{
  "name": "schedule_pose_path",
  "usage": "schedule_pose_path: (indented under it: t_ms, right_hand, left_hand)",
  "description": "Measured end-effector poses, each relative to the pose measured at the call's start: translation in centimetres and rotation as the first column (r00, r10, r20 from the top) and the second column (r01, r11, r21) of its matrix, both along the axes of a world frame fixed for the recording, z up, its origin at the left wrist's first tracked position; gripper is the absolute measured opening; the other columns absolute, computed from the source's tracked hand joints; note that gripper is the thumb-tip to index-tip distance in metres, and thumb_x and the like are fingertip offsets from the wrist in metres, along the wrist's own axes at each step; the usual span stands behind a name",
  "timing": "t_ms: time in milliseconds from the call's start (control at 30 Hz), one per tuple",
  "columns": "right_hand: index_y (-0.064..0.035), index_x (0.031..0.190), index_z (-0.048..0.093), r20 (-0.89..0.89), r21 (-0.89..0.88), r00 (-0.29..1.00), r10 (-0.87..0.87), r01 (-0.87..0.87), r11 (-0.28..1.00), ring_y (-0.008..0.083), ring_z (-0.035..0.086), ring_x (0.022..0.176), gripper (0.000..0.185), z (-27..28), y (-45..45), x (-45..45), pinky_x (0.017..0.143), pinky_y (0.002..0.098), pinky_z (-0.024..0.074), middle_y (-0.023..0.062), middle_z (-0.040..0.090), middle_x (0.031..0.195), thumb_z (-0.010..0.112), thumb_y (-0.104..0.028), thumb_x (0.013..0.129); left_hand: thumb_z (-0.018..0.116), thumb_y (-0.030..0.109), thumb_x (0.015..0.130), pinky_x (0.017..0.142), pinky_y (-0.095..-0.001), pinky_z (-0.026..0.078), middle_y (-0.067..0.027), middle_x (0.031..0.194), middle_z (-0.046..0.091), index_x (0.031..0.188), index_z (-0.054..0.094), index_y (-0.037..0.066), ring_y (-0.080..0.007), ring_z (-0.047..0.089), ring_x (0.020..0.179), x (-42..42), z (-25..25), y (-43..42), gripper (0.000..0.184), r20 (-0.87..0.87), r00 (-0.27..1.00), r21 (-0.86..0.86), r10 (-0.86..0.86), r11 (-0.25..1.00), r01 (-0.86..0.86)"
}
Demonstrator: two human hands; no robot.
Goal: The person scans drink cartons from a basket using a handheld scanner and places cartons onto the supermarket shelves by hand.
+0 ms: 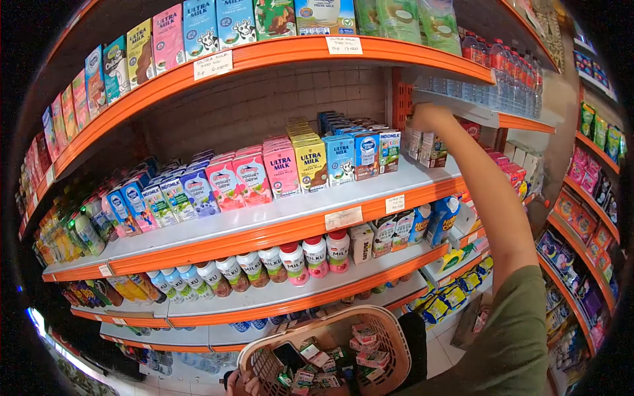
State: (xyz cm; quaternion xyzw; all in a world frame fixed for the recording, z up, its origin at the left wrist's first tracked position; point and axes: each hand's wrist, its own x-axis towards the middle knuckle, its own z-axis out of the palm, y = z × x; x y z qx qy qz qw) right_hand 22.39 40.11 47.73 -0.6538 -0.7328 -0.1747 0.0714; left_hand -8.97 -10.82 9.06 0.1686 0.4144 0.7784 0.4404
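My right hand [432,119] reaches to the right end of the middle shelf, bent down over small brown-and-white drink cartons [432,150]. Its fingers are blurred and partly hidden, so I cannot tell whether they grip a carton. At the bottom, my left hand [242,383] is closed on the rim of a tan plastic shopping basket [400,340]. Inside the basket lie several small pink drink cartons [373,358], other small cartons [317,355] and a dark phone [289,356].
Rows of milk cartons [310,163] fill the middle shelf, with an orange shelf edge [264,244] in front. Below stand milk bottles [316,257]. Larger cartons [201,30] line the shelf above. Water bottles [505,72] and another shelf unit [588,231] are on the right.
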Motion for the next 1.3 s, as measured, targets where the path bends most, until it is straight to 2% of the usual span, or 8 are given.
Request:
schedule_pose_path:
  t_ms: [67, 200, 300, 433, 533, 633, 767, 1300]
  right_hand:
    - [-0.0078, 0.112, 0.06, -0.043, 0.084, 0.997, 0.07, -0.066, 0.994, 0.0317, 0.057, 0.105, 0.045, 1.0, 0.1, 0.5, 0.083, 0.0407, 0.048, 0.0168, 0.057, 0.117, 0.053, -0.037, 0.079]
    - [-0.0072, 0.114, 0.059, -0.008, -0.022, 0.997, 0.074, -0.074, 0.997, 0.032, 0.056, 0.106, 0.047, 2.9, 0.3, 0.1, 0.084, 0.0402, 0.0473, 0.0166, 0.056, 0.119, 0.053, -0.039, 0.079]
    - [-0.0084, 0.115, 0.059, -0.123, -0.114, 0.988, 0.092, -0.106, 0.988, 0.0327, 0.058, 0.1, 0.05, 4.2, -6.3, -0.3, 0.086, 0.0392, 0.0455, 0.0184, 0.059, 0.112, 0.056, -0.042, 0.078]
    - [-0.0068, 0.112, 0.06, -0.036, -0.033, 0.978, 0.206, -0.207, 0.978, 0.0344, 0.059, 0.098, 0.05, 3.6, -10.6, 0.2, 0.085, 0.0403, 0.046, 0.0191, 0.06, 0.109, 0.057, -0.042, 0.077]
    - [-0.0028, 0.114, 0.057, 0.003, -0.112, 0.963, 0.268, -0.266, 0.957, 0.0368, 0.059, 0.097, 0.056, 2.3, -13.0, -1.5, 0.085, 0.0412, 0.0457, 0.0222, 0.06, 0.107, 0.058, -0.044, 0.077]
    - [0.0003, 0.123, 0.043, 0.025, -0.034, 0.976, 0.216, -0.215, 0.976, 0.0387, 0.057, 0.099, 0.068, 0.8, -13.0, -3.2, 0.086, 0.043, 0.0448, 0.0278, 0.059, 0.104, 0.057, -0.048, 0.077]
    - [0.0003, 0.127, 0.039, -0.007, 0.013, 0.983, 0.183, -0.182, 0.983, 0.0376, 0.058, 0.1, 0.068, -1.1, -10.4, -4.0, 0.085, 0.0448, 0.0459, 0.025, 0.059, 0.107, 0.056, -0.045, 0.079]
    - [-0.0003, 0.127, 0.041, -0.051, 0.059, 0.981, 0.187, -0.184, 0.981, 0.0376, 0.06, 0.095, 0.066, -2.1, -7.2, -4.9, 0.081, 0.0436, 0.0486, 0.025, 0.06, 0.103, 0.055, -0.043, 0.078]
  left_hand:
    - [0.049, 0.043, 0.089, 0.097, -0.0405, 0.039, -0.0191, 0.124, 0.048, 0.133, 0.035, 0.003, -0.0301, 0.05, 0.112, -0.7, -1.7, 0.2, 0.061, 0.019, 0.999, 0.002, -0.036, 0.999, 0.036]
    - [0.047, 0.045, 0.089, 0.087, -0.0377, 0.045, -0.0163, 0.116, 0.052, 0.133, 0.034, 0.006, -0.0276, 0.056, 0.101, -1.1, -2.4, 0.4, 0.06, -0.088, 0.996, -0.083, 0.023, 0.996, -0.03]
    - [0.051, 0.043, 0.088, 0.083, -0.0344, 0.047, -0.0132, 0.106, 0.056, 0.13, 0.038, 0.006, -0.0222, 0.058, 0.092, -0.6, -2.5, 0.7, 0.058, -0.131, 0.989, -0.097, 0.062, 0.992, -0.075]
    - [0.055, 0.039, 0.088, 0.078, -0.0329, 0.049, -0.0131, 0.098, 0.058, 0.128, 0.04, 0.005, -0.0219, 0.06, 0.085, -0.3, -2.5, 0.9, 0.055, -0.217, 0.972, -0.104, 0.09, 0.988, -0.114]
    - [0.054, 0.037, 0.088, 0.078, -0.0332, 0.049, -0.0134, 0.098, 0.058, 0.127, 0.04, 0.005, -0.0221, 0.06, 0.084, -0.3, -2.0, 1.0, 0.052, -0.209, 0.974, -0.14, 0.09, 0.983, -0.121]
    - [0.054, 0.034, 0.089, 0.076, -0.0321, 0.049, -0.0138, 0.098, 0.058, 0.126, 0.04, 0.004, -0.023, 0.06, 0.084, -0.6, -2.6, 0.8, 0.049, -0.177, 0.981, -0.092, 0.081, 0.991, -0.099]
    - [0.053, 0.031, 0.089, 0.079, -0.0338, 0.048, -0.0139, 0.098, 0.059, 0.126, 0.04, 0.005, -0.0235, 0.06, 0.088, -0.3, -2.3, 0.7, 0.046, -0.16, 0.983, -0.086, 0.089, 0.991, -0.104]
    - [0.054, 0.03, 0.089, 0.075, -0.0311, 0.048, -0.0127, 0.094, 0.058, 0.125, 0.04, 0.004, -0.0228, 0.06, 0.083, -0.3, -2.9, 0.9, 0.046, -0.239, 0.963, -0.156, 0.125, 0.974, -0.165]
